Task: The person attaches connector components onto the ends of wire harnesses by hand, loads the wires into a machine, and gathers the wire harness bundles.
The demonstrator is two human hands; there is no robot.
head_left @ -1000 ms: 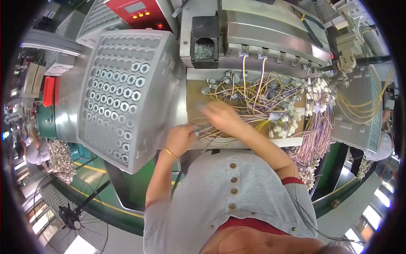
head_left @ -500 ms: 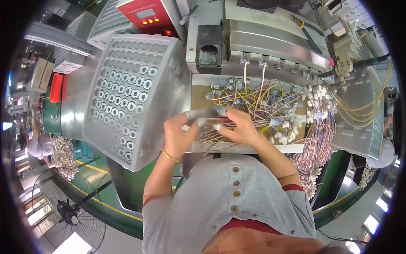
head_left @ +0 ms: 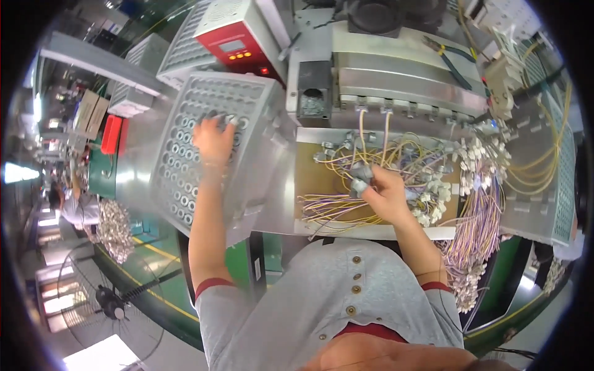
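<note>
My left hand [head_left: 213, 143] reaches onto the grey moulded tray [head_left: 255, 154], fingers bent down among its metal ring parts [head_left: 184, 137]. Fingertips and thumb close together at the upper rows; whatever they grip is hidden. Over the brown work board [head_left: 309, 176], my right hand [head_left: 388, 195] has grey-covered thumb and fingers pinched together. What sits in that pinch is too small to make out. Around it lie yellow and purple wires [head_left: 337, 207] with white connectors [head_left: 433, 207]. Two wires [head_left: 387, 133] hang from the metal fixture [head_left: 408, 83] beyond.
Behind the tray stands a red and white control box [head_left: 238, 49]. A black bin [head_left: 314, 102] of small parts is beside the fixture, and pliers [head_left: 455, 65] lie on top of it. At right hangs a thick wire bundle [head_left: 476, 210]. A red bin [head_left: 111, 134] is far left.
My left hand has left the right hand and moved left and away onto the tray. My right hand has shifted slightly right and nearer. The whole view has moved a little.
</note>
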